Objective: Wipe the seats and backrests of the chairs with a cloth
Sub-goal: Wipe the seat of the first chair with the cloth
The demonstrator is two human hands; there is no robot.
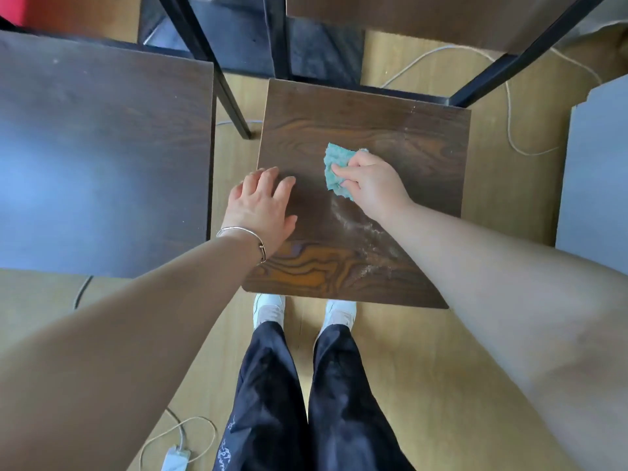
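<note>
A dark wood-grain chair seat [367, 124] lies directly below me, its black frame running up to a brown backrest [407, 15] at the top. My right hand [370, 183] grips a crumpled teal cloth [334, 168] and holds it against the middle of the seat. A pale streak of dust [360, 229] trails along the seat below the cloth. My left hand [263, 202], with a silver bangle on the wrist, rests flat with spread fingers on the seat's left edge.
A second dark chair seat [102, 151] stands close on the left. A grey panel [598, 171] stands at the right. White cables [509, 124] run over the light wooden floor, and a charger [175, 458] lies by my feet.
</note>
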